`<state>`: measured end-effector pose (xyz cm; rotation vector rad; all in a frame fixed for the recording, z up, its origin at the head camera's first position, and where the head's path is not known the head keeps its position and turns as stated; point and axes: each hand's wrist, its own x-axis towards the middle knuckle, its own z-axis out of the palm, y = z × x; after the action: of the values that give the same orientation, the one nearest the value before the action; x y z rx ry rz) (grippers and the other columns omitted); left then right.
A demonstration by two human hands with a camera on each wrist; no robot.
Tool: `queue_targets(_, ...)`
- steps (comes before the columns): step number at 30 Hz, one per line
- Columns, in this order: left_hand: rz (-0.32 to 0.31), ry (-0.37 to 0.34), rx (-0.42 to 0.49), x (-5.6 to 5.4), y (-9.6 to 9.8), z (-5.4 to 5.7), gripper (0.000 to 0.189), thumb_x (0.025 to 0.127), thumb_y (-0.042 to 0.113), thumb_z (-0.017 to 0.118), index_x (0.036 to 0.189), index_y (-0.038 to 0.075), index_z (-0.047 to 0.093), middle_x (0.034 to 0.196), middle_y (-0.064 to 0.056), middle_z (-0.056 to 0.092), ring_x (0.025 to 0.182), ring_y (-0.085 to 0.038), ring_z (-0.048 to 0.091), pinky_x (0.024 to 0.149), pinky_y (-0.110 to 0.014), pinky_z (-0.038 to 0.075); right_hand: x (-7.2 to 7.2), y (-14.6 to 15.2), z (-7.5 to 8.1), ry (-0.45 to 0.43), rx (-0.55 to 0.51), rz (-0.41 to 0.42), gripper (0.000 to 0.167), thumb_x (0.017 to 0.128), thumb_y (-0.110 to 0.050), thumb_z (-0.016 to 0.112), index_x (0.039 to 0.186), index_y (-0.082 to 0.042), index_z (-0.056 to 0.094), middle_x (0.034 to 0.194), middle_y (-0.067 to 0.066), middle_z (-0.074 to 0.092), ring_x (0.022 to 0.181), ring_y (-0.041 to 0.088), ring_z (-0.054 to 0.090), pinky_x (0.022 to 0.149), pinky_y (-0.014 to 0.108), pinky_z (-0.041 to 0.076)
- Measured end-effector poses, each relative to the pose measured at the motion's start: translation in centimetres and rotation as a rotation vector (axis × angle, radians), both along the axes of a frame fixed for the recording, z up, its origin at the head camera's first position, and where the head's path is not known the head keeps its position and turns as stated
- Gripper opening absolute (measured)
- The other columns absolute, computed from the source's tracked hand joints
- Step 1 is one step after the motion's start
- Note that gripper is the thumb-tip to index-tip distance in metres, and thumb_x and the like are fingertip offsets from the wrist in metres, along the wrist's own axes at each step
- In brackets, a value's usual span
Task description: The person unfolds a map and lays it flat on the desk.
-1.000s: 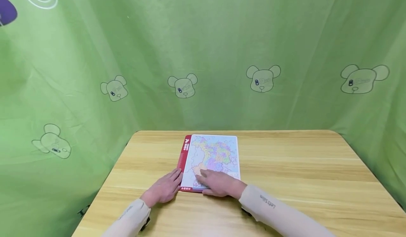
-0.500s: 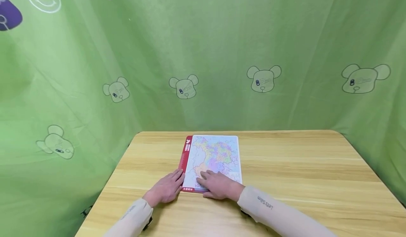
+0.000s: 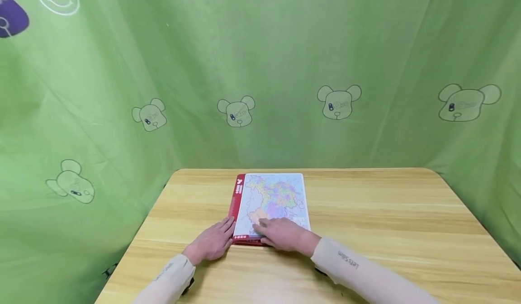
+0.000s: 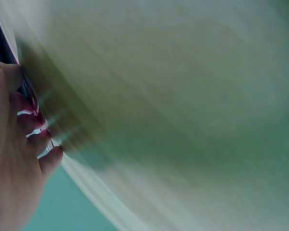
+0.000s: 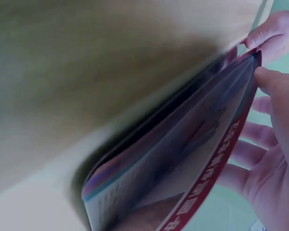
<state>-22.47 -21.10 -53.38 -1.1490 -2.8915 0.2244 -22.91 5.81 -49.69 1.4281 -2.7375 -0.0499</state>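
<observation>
A map, printed in pastel colours, lies on the wooden table with a red strip along its left side. My left hand rests on that strip at the near left corner, its fingers extended. In the left wrist view the fingertips touch the edge. My right hand holds the near edge of the map, fingers over the printed face and thumb at the rim. The right wrist view shows the map's upper layer bowed up, with a gap over the layers below.
The wooden table extends on both sides of the map. Behind and beside it hangs a green curtain with printed bear heads.
The near edge of the map's upper layer has risen under my right hand, baring a dark red layer below. My left hand has stayed at the corner.
</observation>
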Motion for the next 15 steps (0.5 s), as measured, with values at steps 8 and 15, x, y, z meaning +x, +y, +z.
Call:
queue_targets(8,0.018,-0.022,0.011,0.0,0.0,0.1,0.053,0.101,0.029,0.039,0.141,-0.005,0.038,0.148,-0.022,0.032,0.135,-0.036,0.031,0.109,-0.043,0.03,-0.2,0.5,1.3,0.131,-0.019,0.081,0.04,0.099,-0.033,0.049,0.136,-0.018,0.05,0.126,0.005,0.059,0.085,0.02,0.066,0.067,0.033,0.056)
queue_targets(15,0.02,-0.026,-0.004,0.2,0.2,0.4,0.05,0.1,0.026,0.04,0.14,-0.004,0.041,0.146,-0.022,0.034,0.134,-0.036,0.032,0.108,-0.043,0.032,0.1,1.5,3.2,0.244,0.003,0.155,0.043,0.096,-0.011,0.052,0.138,-0.022,0.05,0.13,0.004,0.057,0.089,0.019,0.066,0.063,0.031,0.056)
